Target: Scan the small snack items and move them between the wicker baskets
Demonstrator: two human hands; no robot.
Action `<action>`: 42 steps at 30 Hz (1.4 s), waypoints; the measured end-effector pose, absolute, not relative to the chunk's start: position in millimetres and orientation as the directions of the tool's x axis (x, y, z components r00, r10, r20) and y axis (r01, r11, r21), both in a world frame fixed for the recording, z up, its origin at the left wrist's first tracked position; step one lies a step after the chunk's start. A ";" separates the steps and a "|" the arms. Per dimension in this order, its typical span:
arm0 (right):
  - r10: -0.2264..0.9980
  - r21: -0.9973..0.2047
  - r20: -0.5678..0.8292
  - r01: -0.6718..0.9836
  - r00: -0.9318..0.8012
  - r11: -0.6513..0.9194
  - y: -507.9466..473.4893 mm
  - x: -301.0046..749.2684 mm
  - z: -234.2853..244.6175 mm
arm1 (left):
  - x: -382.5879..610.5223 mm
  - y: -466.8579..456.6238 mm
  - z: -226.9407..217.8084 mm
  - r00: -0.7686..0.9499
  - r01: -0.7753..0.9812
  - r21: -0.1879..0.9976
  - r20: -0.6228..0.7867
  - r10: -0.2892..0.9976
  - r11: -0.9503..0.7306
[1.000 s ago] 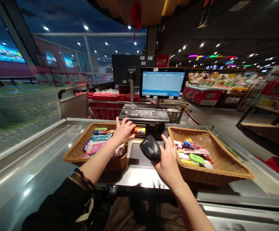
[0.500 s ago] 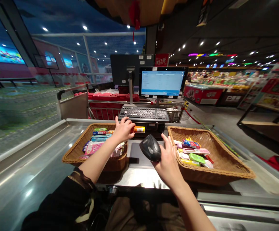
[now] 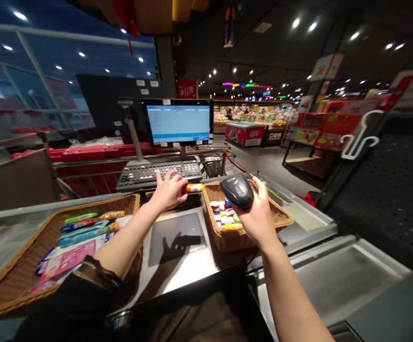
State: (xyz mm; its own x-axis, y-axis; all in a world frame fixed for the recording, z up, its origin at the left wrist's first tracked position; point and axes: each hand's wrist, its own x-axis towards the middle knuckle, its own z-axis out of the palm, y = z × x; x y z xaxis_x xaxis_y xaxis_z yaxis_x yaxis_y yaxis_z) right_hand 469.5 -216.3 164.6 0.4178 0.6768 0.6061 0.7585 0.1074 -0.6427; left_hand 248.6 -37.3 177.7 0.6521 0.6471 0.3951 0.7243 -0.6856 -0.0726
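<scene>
My left hand (image 3: 169,192) pinches a small orange and yellow tube-shaped pack (image 3: 194,188) with a barcode on its side. The pack's right end lies close to the near-left rim of the right wicker basket (image 3: 228,241). In my right hand (image 3: 259,219) is a black barcode scanner (image 3: 238,191), its head pointing left above that basket. Pink, yellow and white small packs (image 3: 226,218) lie inside, partly hidden by the scanner. The left wicker basket (image 3: 0,280) holds several coloured tubes and a pink packet (image 3: 67,260), partly covered by my left forearm.
Between the baskets is a grey scanner plate (image 3: 176,232) set in the metal counter. Behind it stand a keyboard (image 3: 135,175) and a lit monitor (image 3: 180,121). A shopping cart (image 3: 213,164) is beyond. White hooks (image 3: 361,137) hang on a dark panel at right.
The view has turned to the right. My left hand has carried the orange pack toward the right basket. The scanner has moved from above the plate to over that basket.
</scene>
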 end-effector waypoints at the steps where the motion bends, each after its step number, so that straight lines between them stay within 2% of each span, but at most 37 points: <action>1: 0.644 -0.652 0.615 0.753 0.454 0.092 -219.0 483.5 163.3 | 264.8 -37.4 178.1 0.674 0.703 -0.077 0.388 0.628 -0.707; 8: 0.459 -0.715 0.619 0.699 0.638 -0.007 -245.6 547.6 145.3 | 365.3 -50.4 165.6 0.801 0.557 -0.050 0.299 0.519 -0.829; 14: 0.426 -0.733 0.590 0.676 0.686 -0.074 -264.2 563.7 126.4 | 422.5 -62.3 133.0 0.848 0.505 -0.002 0.188 0.495 -0.863; 22: 0.372 -0.765 0.563 0.636 0.738 -0.104 -280.6 579.3 109.4 | 448.1 -56.5 84.0 0.793 0.610 -0.060 0.040 0.609 -0.790; 30: 0.396 -0.774 0.540 0.623 0.743 -0.113 -278.9 577.0 108.7 | 450.4 -51.6 76.7 0.711 0.688 -0.089 -0.119 0.693 -0.720; 42: 0.421 -0.770 0.560 0.636 0.714 -0.055 -272.5 569.9 115.5 | 453.8 -52.6 74.3 0.644 0.754 -0.105 -0.075 0.761 -0.649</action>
